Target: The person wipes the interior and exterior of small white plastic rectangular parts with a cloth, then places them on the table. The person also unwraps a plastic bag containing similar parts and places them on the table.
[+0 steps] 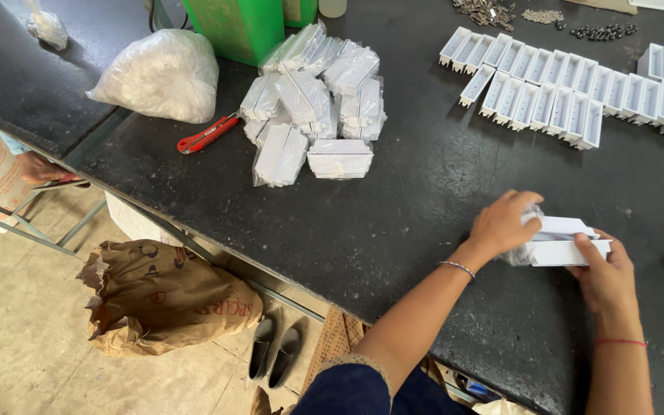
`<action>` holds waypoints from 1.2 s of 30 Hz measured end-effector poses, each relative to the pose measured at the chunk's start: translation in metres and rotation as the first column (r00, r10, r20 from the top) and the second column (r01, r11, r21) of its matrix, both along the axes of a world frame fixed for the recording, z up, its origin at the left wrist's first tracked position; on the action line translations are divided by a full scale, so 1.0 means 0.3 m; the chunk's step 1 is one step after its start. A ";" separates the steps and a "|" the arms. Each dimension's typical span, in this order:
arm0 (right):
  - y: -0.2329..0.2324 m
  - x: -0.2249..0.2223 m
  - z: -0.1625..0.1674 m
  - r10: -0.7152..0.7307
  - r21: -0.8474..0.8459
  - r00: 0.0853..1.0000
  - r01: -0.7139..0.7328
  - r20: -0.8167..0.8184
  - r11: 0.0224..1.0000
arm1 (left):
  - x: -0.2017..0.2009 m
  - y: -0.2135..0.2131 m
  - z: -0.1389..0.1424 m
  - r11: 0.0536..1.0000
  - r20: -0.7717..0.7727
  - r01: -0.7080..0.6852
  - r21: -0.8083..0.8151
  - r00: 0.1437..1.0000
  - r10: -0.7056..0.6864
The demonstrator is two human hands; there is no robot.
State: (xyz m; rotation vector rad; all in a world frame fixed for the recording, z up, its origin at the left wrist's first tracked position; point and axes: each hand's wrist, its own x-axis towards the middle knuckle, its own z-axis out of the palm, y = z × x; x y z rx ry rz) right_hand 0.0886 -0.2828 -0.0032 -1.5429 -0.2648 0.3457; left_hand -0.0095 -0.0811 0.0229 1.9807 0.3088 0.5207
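Note:
My left hand and my right hand both grip a small stack of white plastic box parts low over the black table. The left hand pinches clear plastic wrap at the stack's left end. The right hand's thumb lies on the stack's right end. A pile of the same white parts in clear bags lies at the table's middle back. Rows of unwrapped white box parts stand at the back right.
A red utility knife lies left of the bagged pile, beside a bulging clear bag of white material. A green container stands at the back. Small metal pieces lie at the far edge. A brown paper sack and dark shoes are on the floor.

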 end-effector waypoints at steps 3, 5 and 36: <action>-0.009 -0.001 0.000 0.000 -0.051 1.000 0.000 0.008 0.999 | 0.006 -0.004 -0.032 0.995 0.112 0.073 0.066 0.990 -0.080; -0.012 -0.001 0.003 -0.007 -0.130 1.000 0.011 0.024 0.991 | 0.019 0.001 -0.045 0.987 -0.006 0.129 0.097 0.992 -0.129; -0.081 0.013 -0.044 0.186 -0.548 0.623 0.460 0.760 0.698 | 0.044 -0.050 -0.078 1.000 -0.122 -0.015 0.009 0.992 0.016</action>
